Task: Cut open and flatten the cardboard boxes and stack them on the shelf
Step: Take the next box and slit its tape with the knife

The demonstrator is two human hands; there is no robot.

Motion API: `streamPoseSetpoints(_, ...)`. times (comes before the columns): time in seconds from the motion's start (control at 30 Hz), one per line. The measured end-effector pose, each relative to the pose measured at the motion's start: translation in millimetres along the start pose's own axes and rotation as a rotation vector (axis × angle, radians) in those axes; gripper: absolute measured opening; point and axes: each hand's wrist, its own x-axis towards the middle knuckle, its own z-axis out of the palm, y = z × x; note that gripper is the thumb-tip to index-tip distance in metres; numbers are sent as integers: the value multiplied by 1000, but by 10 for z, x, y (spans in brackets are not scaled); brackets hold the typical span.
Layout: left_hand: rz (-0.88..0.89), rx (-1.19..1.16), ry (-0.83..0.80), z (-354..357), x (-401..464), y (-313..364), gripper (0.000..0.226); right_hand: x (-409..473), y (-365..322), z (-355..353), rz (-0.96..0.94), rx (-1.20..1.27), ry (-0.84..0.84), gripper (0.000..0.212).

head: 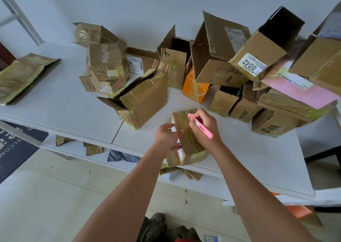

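Left hand grips the taped box by its side; right hand pinches the pink cutter, tip seemingly on the tape beyond its fingertips.

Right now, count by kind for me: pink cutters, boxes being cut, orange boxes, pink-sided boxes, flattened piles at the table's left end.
Pink cutter: 1
Box being cut: 1
Orange box: 1
Pink-sided box: 1
Flattened pile: 1
Total: 5

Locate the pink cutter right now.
Head view, centre: the pink cutter is gripped in the right hand, tip on the taped small box that the left hand steadies at the table's near edge.
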Motion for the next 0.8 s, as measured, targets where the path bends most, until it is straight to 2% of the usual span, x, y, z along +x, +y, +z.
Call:
streamPoseSetpoints(0.23, 13, 22, 19, 16, -8, -9, 52, -118, -27, -51, 67, -61, -136, 30)
streamPoseSetpoints(0.43, 25, 27, 49, 36, -14, -16, 48, -280, -49, -203, 141, 15, -167, 18)
streamPoseSetpoints(0.63, 45, 29, 65, 37, 14, -43, 43, -679, -20, -367, 76, 40, -244, 26)
streamPoseSetpoints(0.8, 48, 77, 73, 52, -7, -28, 48, -990, -99, -459, 23, 60, -185, 25)
